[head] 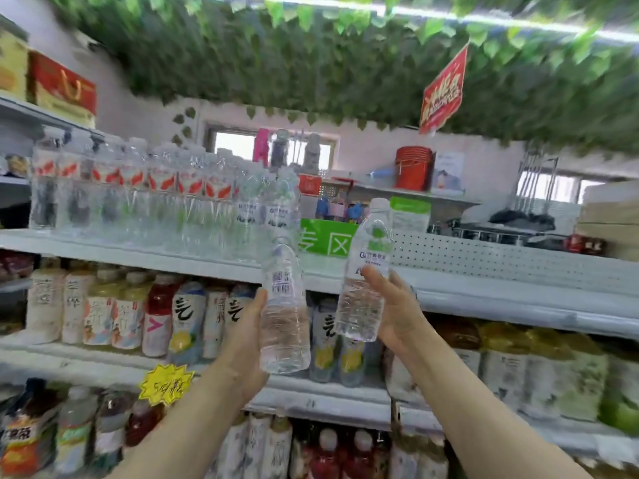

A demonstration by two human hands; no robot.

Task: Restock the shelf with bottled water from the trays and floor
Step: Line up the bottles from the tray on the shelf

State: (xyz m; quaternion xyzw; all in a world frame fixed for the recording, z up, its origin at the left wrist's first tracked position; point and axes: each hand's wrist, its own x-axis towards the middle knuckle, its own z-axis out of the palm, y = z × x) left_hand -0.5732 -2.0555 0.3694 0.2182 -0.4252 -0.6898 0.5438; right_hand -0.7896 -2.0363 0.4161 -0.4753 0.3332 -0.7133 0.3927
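My left hand (pixel 247 335) grips a clear water bottle (pixel 284 316) by its lower half, held upright in front of the shelves. My right hand (pixel 394 305) holds a second water bottle (pixel 364 271) with a white cap and a green and white label, tilted slightly right. Both bottles are raised just below the top shelf (pixel 138 248). On that shelf stand several water bottles with red labels (pixel 138 181) and, to their right, bottles with white labels (pixel 266 209). The shelf stretch to the right of them (pixel 484 271) holds no bottles.
Lower shelves carry tea and juice bottles (pixel 155 316) and a yellow price tag (pixel 166 383). A green sign (pixel 326 238) stands behind the top shelf. Leafy garlands (pixel 311 57) and a red hanging sign (pixel 442 91) hang overhead. A red bucket (pixel 413 167) sits at the back.
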